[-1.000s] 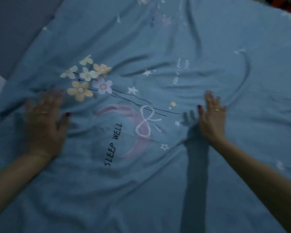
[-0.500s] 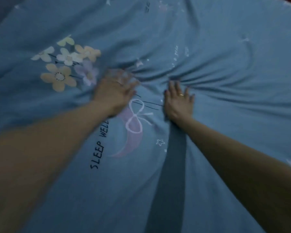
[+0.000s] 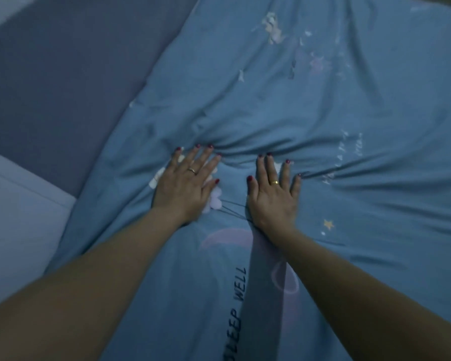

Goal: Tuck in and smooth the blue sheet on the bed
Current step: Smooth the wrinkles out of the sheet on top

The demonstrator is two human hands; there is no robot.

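Head view: the left hand (image 3: pixel 185 185) and right hand (image 3: pixel 274 194) pressed flat, fingers spread and released, side by side on the blue sheet (image 3: pixel 336 113), which lay bunched ahead of the fingertips on the bed.

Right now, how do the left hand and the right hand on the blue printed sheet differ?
The left hand covers the flower print; the right hand lies on plainer cloth beside it. The left hand angles rightward; the right hand points straight up the blue printed sheet. Both press flat with spread fingers and wear rings.
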